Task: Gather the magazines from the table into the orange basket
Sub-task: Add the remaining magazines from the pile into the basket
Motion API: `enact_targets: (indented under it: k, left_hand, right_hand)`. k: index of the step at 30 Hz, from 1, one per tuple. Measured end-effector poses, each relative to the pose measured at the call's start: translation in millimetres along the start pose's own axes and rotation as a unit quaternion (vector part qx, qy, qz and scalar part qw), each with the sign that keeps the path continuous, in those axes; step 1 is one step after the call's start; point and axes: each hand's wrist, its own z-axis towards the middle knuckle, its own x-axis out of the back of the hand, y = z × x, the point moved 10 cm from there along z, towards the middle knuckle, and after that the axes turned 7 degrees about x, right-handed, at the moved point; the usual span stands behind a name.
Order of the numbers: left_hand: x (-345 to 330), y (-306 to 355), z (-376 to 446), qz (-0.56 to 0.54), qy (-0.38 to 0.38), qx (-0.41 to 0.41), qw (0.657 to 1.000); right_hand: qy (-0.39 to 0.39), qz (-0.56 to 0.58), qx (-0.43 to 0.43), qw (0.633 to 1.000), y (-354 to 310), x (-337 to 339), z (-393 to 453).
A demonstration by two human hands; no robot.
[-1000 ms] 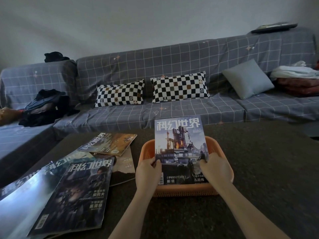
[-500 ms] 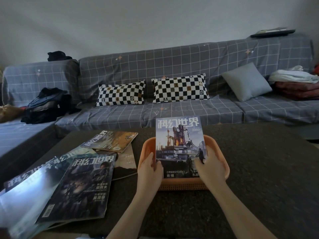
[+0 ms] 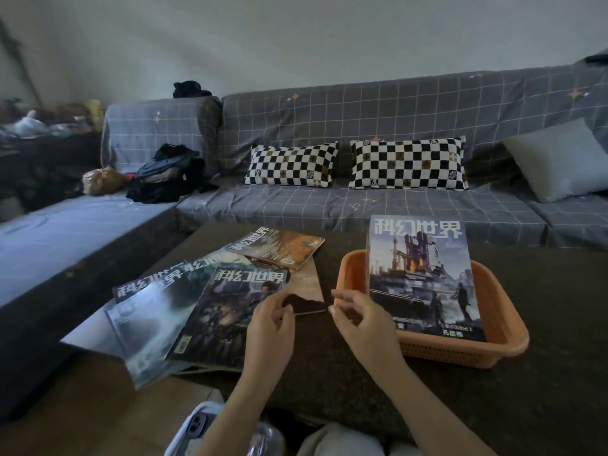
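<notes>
A blue-covered magazine [image 3: 421,271] lies in the orange basket [image 3: 500,311] on the dark table, its top edge sticking out over the far rim. Several more magazines lie fanned out to the left: a dark-covered one [image 3: 227,311] nearest me, a pale blue one [image 3: 148,320] beneath it, an orange-toned one [image 3: 279,246] farther back, and a tan one [image 3: 306,287] under them. My left hand [image 3: 269,327] hovers over the dark magazine's right edge, fingers loosely curled and holding nothing. My right hand [image 3: 362,319] hangs just left of the basket, also empty.
The dark table [image 3: 543,406] stretches right of the basket. A grey checked sofa [image 3: 362,113] with two chequered cushions [image 3: 408,162] runs behind. A bag and clothes [image 3: 167,172] sit on its left part. A phone [image 3: 197,429] lies on my lap.
Both hands let go of the blue magazine, which now rests in the basket, and they moved left toward the pile. My head turned left.
</notes>
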Motion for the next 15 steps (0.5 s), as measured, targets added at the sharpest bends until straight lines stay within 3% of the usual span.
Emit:
enact_targets:
  k: [10,15]
  left_hand:
    - [66.5,-82.2,24.5,0.08,0.076,0.074,0.991]
    - [85.2,-101.3,44.2,0.2,0.108,0.095,0.969]
  right_hand:
    - [-0.149,0.05,-0.039,0.987,10.5,-121.8,5.2]
    - [-0.19,0.048,-0.094,0.976,31.0,-156.0,7.0]
